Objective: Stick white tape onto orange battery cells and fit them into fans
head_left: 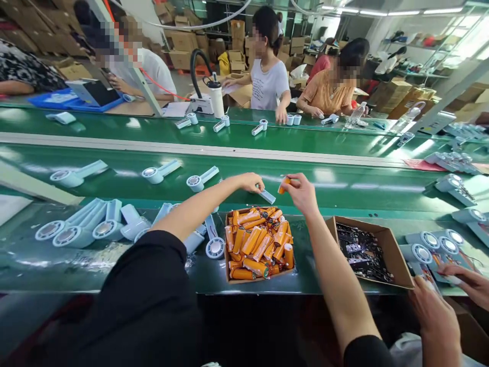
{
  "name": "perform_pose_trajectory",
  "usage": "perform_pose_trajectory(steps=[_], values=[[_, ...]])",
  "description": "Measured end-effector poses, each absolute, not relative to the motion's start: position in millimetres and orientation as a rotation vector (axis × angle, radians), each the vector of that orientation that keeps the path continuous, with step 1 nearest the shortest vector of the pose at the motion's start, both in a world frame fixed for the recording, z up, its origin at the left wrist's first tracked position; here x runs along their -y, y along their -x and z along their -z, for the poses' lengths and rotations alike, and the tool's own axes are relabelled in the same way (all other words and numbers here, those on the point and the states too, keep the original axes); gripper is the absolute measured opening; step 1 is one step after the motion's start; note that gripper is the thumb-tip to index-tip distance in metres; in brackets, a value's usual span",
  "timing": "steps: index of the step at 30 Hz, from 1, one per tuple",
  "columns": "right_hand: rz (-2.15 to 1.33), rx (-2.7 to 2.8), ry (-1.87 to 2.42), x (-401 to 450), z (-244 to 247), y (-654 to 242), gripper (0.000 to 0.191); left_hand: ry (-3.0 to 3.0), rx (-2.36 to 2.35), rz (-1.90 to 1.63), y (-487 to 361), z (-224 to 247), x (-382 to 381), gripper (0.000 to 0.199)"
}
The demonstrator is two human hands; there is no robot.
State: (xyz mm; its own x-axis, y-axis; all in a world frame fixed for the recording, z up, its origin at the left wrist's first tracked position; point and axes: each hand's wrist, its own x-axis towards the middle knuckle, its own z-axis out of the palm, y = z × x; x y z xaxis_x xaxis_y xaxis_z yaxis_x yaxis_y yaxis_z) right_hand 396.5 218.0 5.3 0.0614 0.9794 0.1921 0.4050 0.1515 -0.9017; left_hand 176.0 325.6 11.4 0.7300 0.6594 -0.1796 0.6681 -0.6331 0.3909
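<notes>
My left hand point(250, 182) is closed on a light-blue handheld fan point(268, 196) above the green belt; the handle pokes out to the right and the fan head is hidden behind my fingers. In my right hand point(301, 191) an orange battery cell point(284, 185) is pinched between thumb and fingers, a short gap to the right of the handle. Below and between my arms stands a cardboard box point(228, 275) heaped with orange wrapped batteries point(260, 242), some with wires showing. Another light-blue fan point(215, 247) rests against the left side of this box.
Several fans point(80, 232) lie piled on the bench at left, and others point(196, 182) sit on the belt point(344, 188). To the right is a cardboard box point(397, 262) of dark circuit boards. A co-worker's hands point(435, 306) work beside it. More people sit across the line.
</notes>
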Motion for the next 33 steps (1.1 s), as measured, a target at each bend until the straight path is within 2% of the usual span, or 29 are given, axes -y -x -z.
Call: perform_pose_trajectory(steps=[3,6,13,18,21,23,25,28,31,33], values=[[-0.742,1.890,1.579,-247,10,-385,0.031,-2.488,-1.017,0.050,-175,-5,-333,0.021],[-0.672,2.047,1.697,-256,20,-375,0.028,-2.497,-1.059,0.001,-181,2,-338,0.029],[-0.488,2.436,1.874,-259,27,-349,0.029,-2.413,-1.138,-0.079,-173,-2,-312,0.029],[-0.337,2.657,1.866,-275,48,-367,0.035,-2.345,-1.157,-0.107,-183,-6,-311,0.028],[-0.250,2.646,1.841,-274,41,-375,0.036,-2.368,-1.123,-0.188,-178,-20,-301,0.035],[-0.201,2.577,1.841,-275,28,-376,0.037,-2.420,-1.058,-0.343,-157,-32,-278,0.041],[-0.196,2.531,1.844,-277,14,-377,0.037,-2.462,-0.935,-0.559,-122,-38,-240,0.036],[-0.240,2.460,1.868,-264,-8,-385,0.042,-2.383,-0.883,-0.682,-59,-35,-165,0.026],[-0.303,2.239,1.738,-208,-37,-393,0.042,-2.403,-0.983,-0.820,-13,-22,-94,0.023],[-0.366,2.123,1.496,-152,-54,-390,0.033,-2.523,-1.105,-0.899,9,-13,-57,0.019]])
